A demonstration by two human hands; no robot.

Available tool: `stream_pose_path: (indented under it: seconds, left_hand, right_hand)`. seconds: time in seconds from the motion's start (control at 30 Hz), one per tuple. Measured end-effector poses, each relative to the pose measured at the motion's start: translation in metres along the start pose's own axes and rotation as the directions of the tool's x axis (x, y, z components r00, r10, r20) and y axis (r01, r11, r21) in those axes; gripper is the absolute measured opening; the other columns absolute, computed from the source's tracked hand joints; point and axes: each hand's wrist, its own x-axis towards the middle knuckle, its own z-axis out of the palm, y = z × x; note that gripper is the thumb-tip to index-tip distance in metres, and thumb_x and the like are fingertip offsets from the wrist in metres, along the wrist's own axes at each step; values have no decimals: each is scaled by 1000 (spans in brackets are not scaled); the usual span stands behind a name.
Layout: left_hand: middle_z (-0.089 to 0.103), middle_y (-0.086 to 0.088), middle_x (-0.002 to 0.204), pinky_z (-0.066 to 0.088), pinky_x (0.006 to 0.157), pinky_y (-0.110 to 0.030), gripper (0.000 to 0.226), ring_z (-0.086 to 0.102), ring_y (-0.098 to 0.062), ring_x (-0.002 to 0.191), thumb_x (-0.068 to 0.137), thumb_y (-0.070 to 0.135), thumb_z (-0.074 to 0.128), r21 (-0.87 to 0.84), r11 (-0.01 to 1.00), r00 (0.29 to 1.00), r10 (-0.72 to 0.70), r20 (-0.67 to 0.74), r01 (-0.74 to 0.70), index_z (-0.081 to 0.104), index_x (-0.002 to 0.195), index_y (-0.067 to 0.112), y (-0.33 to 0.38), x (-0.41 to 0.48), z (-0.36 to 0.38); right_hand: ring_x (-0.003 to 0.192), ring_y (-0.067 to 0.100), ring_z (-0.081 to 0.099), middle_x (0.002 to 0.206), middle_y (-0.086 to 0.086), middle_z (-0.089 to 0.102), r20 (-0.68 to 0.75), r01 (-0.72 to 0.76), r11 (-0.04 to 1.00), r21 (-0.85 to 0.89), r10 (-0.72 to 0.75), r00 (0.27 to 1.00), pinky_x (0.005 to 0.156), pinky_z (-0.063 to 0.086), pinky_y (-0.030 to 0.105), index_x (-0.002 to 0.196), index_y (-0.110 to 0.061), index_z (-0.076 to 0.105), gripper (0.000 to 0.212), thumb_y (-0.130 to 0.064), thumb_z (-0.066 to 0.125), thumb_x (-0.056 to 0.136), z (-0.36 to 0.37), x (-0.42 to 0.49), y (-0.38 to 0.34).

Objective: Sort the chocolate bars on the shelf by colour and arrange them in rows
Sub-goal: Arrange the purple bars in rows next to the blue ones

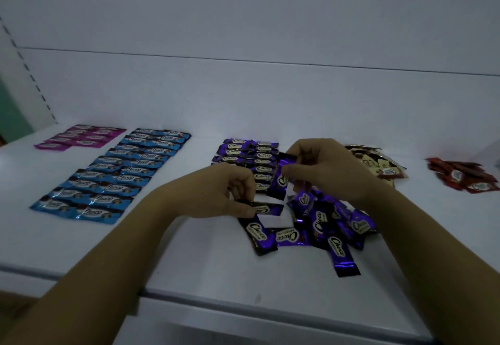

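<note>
Lying across the white shelf [189,258] from left to right are short rows of pink bars [81,137], two long rows of blue bars [108,179], two rows of purple bars [243,155], a cream-and-brown heap [378,166] and a red heap [465,176], each group apart from the next. A loose pile of purple bars [332,225] sits nearer the front edge, just beside the purple rows. The left-hand grip [227,193] pinches one purple bar [266,207] by its end, between rows and pile; whether it touches the shelf cannot be told. The right-hand grip [324,168] holds a second purple bar [280,179], tilted, above the pile. The right hand covers part of the cream-and-brown heap and the pile's far side; the left hand hides the rows' near ends. The light is dim and the red wrappers too blurred to read. "Choco" shows on blue and purple wrappers.
</note>
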Motion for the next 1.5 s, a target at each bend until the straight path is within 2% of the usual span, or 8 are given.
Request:
stream_pose_path:
  seconds: [0.13, 0.3, 0.5, 0.7, 0.83, 0.93, 1.27, 1.5]
  left_hand:
    - [70, 2, 83, 50, 68, -23, 15, 59, -6, 69, 81, 21, 75, -114, 993, 992, 8, -122, -22, 63, 89, 21, -4, 1, -3]
    - [73, -4, 85, 54, 71, -33, 11, 67, -19, 72, 85, 12, 70, -284, 958, 956, -58, -287, -27, 65, 93, 18, -3, 1, -8]
    - [71, -4, 78, 57, 65, -23, 8, 67, -12, 65, 88, 7, 65, -478, 878, 911, -171, -374, -31, 67, 94, 12, 2, 1, -9]
    - [69, -3, 76, 53, 62, -17, 3, 65, -9, 64, 91, 8, 62, -443, 896, 900, -168, -401, -30, 64, 92, 9, 3, -1, -11]
    - [68, -14, 96, 57, 75, -30, 9, 68, -15, 74, 95, 11, 57, -439, 898, 884, -178, -432, -34, 64, 100, 11, 2, 0, -13]
    - [57, -19, 96, 49, 65, -31, 15, 57, -14, 66, 95, 12, 56, -369, 929, 879, -159, -450, -20, 65, 98, 23, 1, -1, -12]
    - [66, 10, 80, 48, 65, -14, 24, 60, -1, 73, 84, 11, 70, -47, 998, 919, -48, -390, 32, 68, 92, 33, -12, -3, -23]
    - [69, 6, 82, 49, 71, -16, 14, 63, -2, 73, 88, 16, 68, -27, 997, 920, -78, -384, 73, 69, 96, 27, -18, -1, -22]
  right_hand:
    - [66, 30, 70, 71, 13, 70, -88, 13, 997, 80, -6, 996, 70, 58, 48, 95, -10, 65, 10, -15, 68, 87, 2, 2, 1]
    - [62, 20, 69, 72, 13, 70, -167, 47, 989, 143, -23, 986, 55, 52, 23, 103, -13, 70, 16, -9, 68, 87, 3, 3, -2]
    - [63, 19, 70, 76, 10, 72, -183, 12, 978, 207, 26, 983, 59, 57, 33, 88, -7, 67, 1, -7, 66, 88, 7, 2, -4]
    - [68, 23, 72, 76, 18, 71, -200, 2, 963, 270, 54, 978, 62, 58, 36, 102, -11, 67, 15, -6, 66, 88, 9, 4, -4]
    - [68, 23, 71, 78, 14, 72, -187, 4, 955, 297, 54, 981, 58, 56, 27, 108, -13, 69, 21, -6, 64, 89, 9, 6, -4]
    - [68, 24, 71, 77, 18, 70, -158, -2, 960, 280, 49, 986, 60, 57, 30, 108, -17, 69, 24, -4, 63, 90, 11, 6, -5]
    - [72, 37, 67, 70, 6, 72, -120, -47, 994, 100, 59, 991, 56, 52, 30, 88, -15, 61, 9, -12, 69, 86, 19, 8, -2]
    - [62, 8, 67, 68, -8, 73, -97, -47, 997, 64, 53, 994, 53, 50, 20, 92, -25, 69, 13, -15, 73, 84, 19, 9, -7]
